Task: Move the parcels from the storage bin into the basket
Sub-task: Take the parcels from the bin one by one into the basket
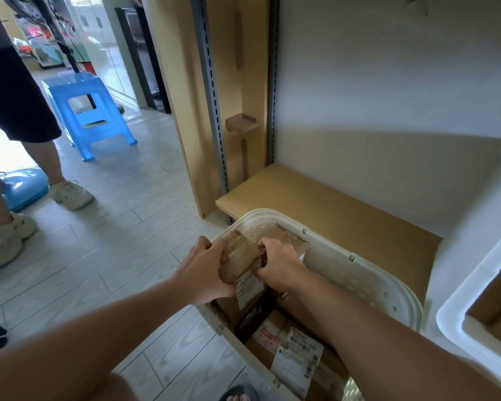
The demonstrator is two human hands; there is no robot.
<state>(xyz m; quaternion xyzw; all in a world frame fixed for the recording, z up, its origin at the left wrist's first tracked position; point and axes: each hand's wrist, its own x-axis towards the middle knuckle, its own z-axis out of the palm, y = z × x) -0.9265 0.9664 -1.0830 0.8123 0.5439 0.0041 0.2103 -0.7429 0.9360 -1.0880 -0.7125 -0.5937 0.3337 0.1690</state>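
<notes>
Both hands on one small cardboard parcel, held over the far end of the cream basket. Left hand fingers curl round its left side; right hand grips the right edge. More labelled parcels lie inside the basket.
</notes>
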